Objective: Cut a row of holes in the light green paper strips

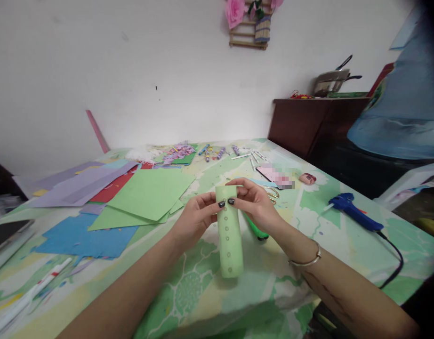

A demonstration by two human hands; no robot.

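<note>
Left hand (pixel 193 217) and right hand (pixel 258 203) both gripping the far end of a light green paper tube (pixel 231 245); thumbs pressing on the upper face beside the top circles, fingers wrapping behind, likely so the wall is staying steady and round. Circle row is facing up toward the wearer, probably for easy viewing. Tube is sitting mid-width, over the near part of the counter (pixel 188 306); can't tell if its near end is touching down. Long axis is running near-far, far end pointing at the wall side, near end at the front edge, veering slightly right. Green paper sheets (pixel 155 193) are lying left of the hands, seemingly within reach. Blue glue gun (pixel 356 213) is lying by the right edge, nozzle pointing left, cord (pixel 397 249) trailing nearward, apparently keeping clear of the tube.
</note>
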